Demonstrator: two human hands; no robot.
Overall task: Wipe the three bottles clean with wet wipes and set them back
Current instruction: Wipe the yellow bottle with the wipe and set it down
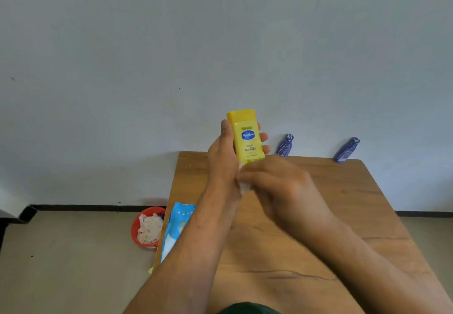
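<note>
My left hand (221, 156) holds a yellow lotion bottle (247, 137) upright above the far part of the wooden table (343, 215), cap up. My right hand (274, 179) is blurred and presses a white wet wipe (244, 187) against the bottle's lower end. Two dark blue bottles stand at the table's far edge against the wall: one (284, 145) just right of the yellow bottle, the other (346, 150) further right.
A light blue wet-wipe pack (177, 228) lies on the table's left edge, partly under my left forearm. A red bin (137, 228) with crumpled used wipes sits on the floor to the left of the table. A pale wall stands behind.
</note>
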